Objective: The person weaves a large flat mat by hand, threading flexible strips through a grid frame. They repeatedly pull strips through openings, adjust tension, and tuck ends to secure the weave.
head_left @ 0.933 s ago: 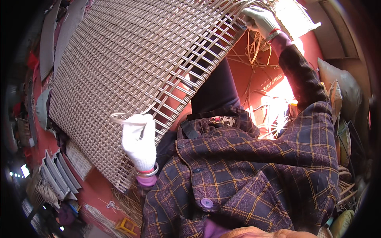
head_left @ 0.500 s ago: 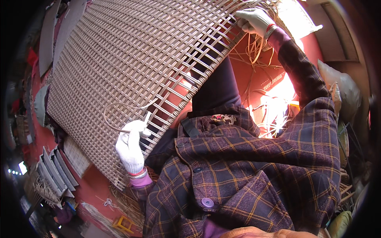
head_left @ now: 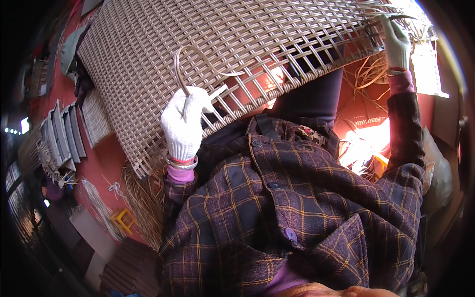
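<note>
A large woven wicker panel (head_left: 163,49) in grey-brown lies across my lap, slanting up to the right. Along its near edge, wrapped with strand, runs an open row of bare crosspieces. My left hand (head_left: 184,121), in a white knitted glove, is closed on a weaving strand (head_left: 177,62) at this edge. The strand loops up from the fist and curves back down into the weave. A short pale flat tip (head_left: 217,91) sticks out by the thumb. At the panel's far right corner, my gloved right hand (head_left: 396,45) pinches a dark thin strand (head_left: 403,17) among loose ends.
Tan loose strands (head_left: 371,72) hang and lie below the right corner on the red floor (head_left: 106,173). To the left are grey ridged pieces (head_left: 64,133), a small yellow stool-like frame (head_left: 122,221) and a strand bundle (head_left: 143,203). A pale sack (head_left: 438,166) stands at right.
My view has turned, so the panel's near edge lies flatter. My right hand has moved outward to the right, along the corner. The left hand keeps its hold, and the strand loop now stands higher.
</note>
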Available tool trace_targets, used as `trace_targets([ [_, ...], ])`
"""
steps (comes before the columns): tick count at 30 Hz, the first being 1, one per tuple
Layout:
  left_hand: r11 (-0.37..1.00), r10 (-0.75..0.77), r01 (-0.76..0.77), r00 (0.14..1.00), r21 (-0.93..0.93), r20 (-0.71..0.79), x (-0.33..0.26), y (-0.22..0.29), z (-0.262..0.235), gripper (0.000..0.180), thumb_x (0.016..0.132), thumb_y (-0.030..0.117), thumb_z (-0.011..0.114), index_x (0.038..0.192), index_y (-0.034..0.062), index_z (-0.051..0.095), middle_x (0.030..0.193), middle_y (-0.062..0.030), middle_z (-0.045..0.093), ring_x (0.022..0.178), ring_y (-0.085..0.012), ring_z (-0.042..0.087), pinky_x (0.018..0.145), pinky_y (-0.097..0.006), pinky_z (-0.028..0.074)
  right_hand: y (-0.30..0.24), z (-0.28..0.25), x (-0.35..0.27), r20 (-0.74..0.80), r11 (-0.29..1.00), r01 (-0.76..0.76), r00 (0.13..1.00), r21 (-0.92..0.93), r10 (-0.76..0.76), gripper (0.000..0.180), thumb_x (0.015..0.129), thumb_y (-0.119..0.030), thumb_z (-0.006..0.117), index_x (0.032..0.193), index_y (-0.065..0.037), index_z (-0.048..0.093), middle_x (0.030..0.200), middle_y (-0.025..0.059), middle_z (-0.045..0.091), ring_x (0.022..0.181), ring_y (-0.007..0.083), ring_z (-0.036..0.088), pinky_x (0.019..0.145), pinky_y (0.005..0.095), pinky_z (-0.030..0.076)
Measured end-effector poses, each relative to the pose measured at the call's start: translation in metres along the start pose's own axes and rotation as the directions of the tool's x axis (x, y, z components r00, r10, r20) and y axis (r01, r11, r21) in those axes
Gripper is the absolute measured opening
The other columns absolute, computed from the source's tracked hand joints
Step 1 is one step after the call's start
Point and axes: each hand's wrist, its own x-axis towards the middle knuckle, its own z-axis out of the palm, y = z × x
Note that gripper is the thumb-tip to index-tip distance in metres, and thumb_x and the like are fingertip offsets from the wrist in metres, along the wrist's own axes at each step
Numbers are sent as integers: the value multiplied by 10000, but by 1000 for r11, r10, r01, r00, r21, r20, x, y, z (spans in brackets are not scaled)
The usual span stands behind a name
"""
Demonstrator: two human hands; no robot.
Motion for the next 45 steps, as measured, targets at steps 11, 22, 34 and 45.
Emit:
trace_targets([
  [11,947,254,-226,962,230,-99,-2,-30,17,165,966,71,818,1079,14,713,1012,-48,710,874,-135,655,798,-291,541,20,-34,73,411,875,-259,909,410,77,276,1185,-345,503,1056,-106,554,904,-33,566,717,36,428,588,192,307],
  [22,748,353,-321,933,581,62,13,-19,23,167,895,94,885,956,52,736,899,-76,721,779,-239,688,745,-368,567,19,-105,39,154,994,-19,987,-109,36,289,1138,-237,573,1354,-44,593,1120,78,693,918,101,634,769,244,505],
  [34,580,419,-557,830,594,370,34,-5,59,144,899,126,845,973,71,735,992,-94,743,900,-328,694,833,-466,555,24,-41,-31,454,717,-502,844,484,285,335,1129,-213,626,1400,-22,675,1005,40,687,809,96,631,609,194,468],
  [45,626,380,-497,867,602,321,33,-16,69,144,896,115,846,941,84,712,951,-82,715,888,-325,684,845,-463,533,-31,-4,-2,95,1000,-6,995,-3,6,223,1093,-223,647,1096,-38,772,808,16,682,690,89,616,585,230,467],
])
